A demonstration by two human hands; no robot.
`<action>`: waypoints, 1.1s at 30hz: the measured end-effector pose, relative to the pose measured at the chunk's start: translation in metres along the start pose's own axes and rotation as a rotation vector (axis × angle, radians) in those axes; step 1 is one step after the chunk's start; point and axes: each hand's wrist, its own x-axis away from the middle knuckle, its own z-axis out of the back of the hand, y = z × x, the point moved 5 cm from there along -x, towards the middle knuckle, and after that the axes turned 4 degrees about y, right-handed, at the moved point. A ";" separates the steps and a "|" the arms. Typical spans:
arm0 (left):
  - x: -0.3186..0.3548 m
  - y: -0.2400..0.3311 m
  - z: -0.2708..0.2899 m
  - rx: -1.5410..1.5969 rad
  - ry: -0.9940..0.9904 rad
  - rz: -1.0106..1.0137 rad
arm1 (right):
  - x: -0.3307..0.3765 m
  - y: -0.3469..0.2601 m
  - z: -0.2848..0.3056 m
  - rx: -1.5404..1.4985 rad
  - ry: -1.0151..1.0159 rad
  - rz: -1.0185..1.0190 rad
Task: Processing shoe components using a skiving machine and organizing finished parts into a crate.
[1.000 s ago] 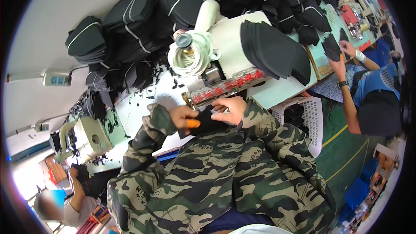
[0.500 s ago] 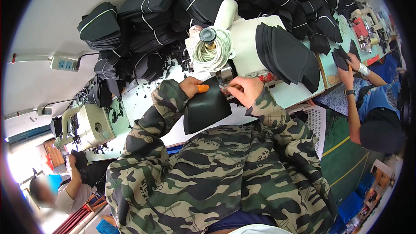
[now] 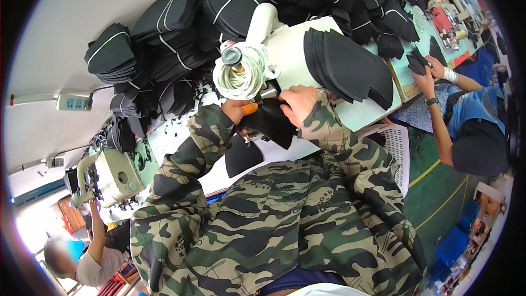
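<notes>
A black fabric piece (image 3: pixel 271 123) lies under the head of a white sewing machine (image 3: pixel 274 44). My left hand (image 3: pixel 238 111), with an orange cover on one finger, holds the piece's left side. My right hand (image 3: pixel 298 104) presses flat on its right side, next to the needle area. Both sleeves are camouflage. A second black piece (image 3: pixel 241 156) hangs below, over the table edge. A stack of black cut pieces (image 3: pixel 345 66) rests on the machine's table to the right of my hands.
Tied bundles of black pieces (image 3: pixel 164 33) are piled along the far wall. A person in blue (image 3: pixel 471 126) at the right handles black pieces. Another sewing machine (image 3: pixel 112 172) and a person (image 3: pixel 82 252) are at the lower left. A power strip (image 3: pixel 74 101) hangs on the wall.
Both my hands have brought the black piece up from near the table edge to under the machine head. The view has tilted toward the machine.
</notes>
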 end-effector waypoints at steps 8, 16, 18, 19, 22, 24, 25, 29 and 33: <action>0.013 0.029 -0.005 -0.095 -0.165 -0.136 | 0.059 0.012 0.027 -0.440 0.102 -0.208; 0.019 -0.048 0.040 -1.332 0.494 -0.169 | 0.066 0.007 0.167 0.030 0.858 -0.057; 0.029 -0.072 0.017 -1.453 0.273 -0.106 | 0.052 0.027 0.148 0.146 0.673 -0.048; 0.027 -0.081 0.013 -1.453 0.272 -0.113 | 0.050 0.045 0.125 0.192 0.553 -0.068; 0.023 -0.096 0.005 -1.229 0.241 -0.093 | 0.055 0.026 0.091 -0.002 0.521 -0.102; 0.032 -0.087 0.001 -1.106 0.218 -0.005 | 0.055 0.009 0.056 -0.221 0.381 -0.062; 0.031 -0.089 0.001 -1.110 0.219 -0.004 | 0.055 0.003 0.036 -0.402 0.236 -0.107; 0.032 -0.087 -0.001 -1.271 0.145 -0.216 | 0.066 -0.014 -0.023 -0.603 -0.122 -0.112; 0.021 -0.107 0.017 -0.870 -0.072 -0.307 | 0.048 -0.010 -0.011 -0.534 -0.037 -0.228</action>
